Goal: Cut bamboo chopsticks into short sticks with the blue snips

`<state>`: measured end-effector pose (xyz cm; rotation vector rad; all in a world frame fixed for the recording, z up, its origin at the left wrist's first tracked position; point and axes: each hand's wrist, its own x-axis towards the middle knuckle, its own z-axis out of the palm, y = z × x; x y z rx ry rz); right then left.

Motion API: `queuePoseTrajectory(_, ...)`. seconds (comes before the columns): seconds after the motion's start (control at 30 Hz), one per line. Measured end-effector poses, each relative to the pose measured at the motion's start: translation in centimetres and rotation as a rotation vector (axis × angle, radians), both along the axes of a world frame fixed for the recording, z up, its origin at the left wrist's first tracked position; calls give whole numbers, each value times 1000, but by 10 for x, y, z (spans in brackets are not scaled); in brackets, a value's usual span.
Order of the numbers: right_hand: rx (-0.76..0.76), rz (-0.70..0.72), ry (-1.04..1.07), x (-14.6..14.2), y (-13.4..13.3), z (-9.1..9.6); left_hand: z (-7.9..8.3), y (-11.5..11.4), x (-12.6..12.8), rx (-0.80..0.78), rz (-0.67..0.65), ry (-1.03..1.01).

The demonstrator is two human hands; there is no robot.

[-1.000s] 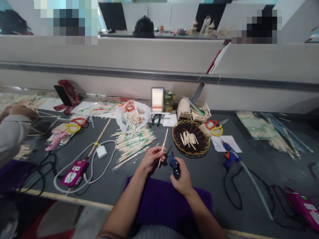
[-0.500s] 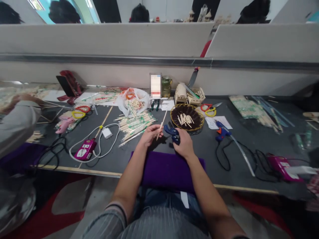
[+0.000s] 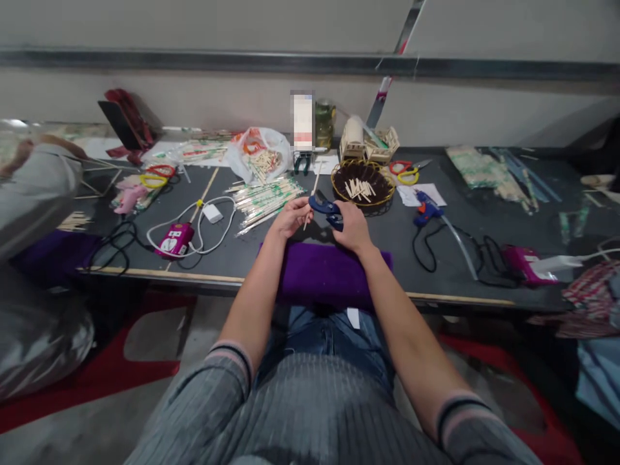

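Observation:
My left hand (image 3: 290, 219) pinches a thin wooden chopstick (image 3: 317, 177), which slants up and away from the fingers. In my right hand (image 3: 356, 229) is a dark blue hand cutter (image 3: 323, 205) with its head turned left. The cutter's head meets the chopstick just above my left fingertips; whether its jaws are closed on the wood is too small to tell. Beneath my wrists lies a purple cloth pad (image 3: 324, 274). Short cut stick pieces (image 3: 361, 189) lie in a dark woven basket with a gold rim (image 3: 391, 194), beyond my right hand.
Wrapped chopsticks (image 3: 264, 201) and a plastic bag (image 3: 237, 158) lie to the left. A phone (image 3: 303, 123) stands behind. On the right are scissors (image 3: 409, 173), a blue glue gun (image 3: 429, 210) and its cord. A magenta power block (image 3: 175, 241) and a co-worker's sleeve (image 3: 41, 184) are left.
The view has tipped downward, so the table sits higher. My right hand has brought the cutter left and onto the chopstick; before, they were slightly apart.

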<state>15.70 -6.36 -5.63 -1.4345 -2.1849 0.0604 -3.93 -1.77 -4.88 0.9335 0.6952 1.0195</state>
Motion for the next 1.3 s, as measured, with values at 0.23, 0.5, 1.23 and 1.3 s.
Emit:
queuePoseTrajectory(0.23,6,-6,72,-1,-2,-2,-3,-11,-3,11,-36,28)
queuePoseTrajectory(0.5,-54,11,132,-6,-9,-3,-14,-23,-2,-100,-62,40)
queuePoseTrajectory(1.23,30,124,137,-2,-24,-6,-15,-47,-11,-15,-24,54)
queuePoseTrajectory(1.3,47,114,118,-2,-33,-5,-17,-56,-11,-7,-26,41)
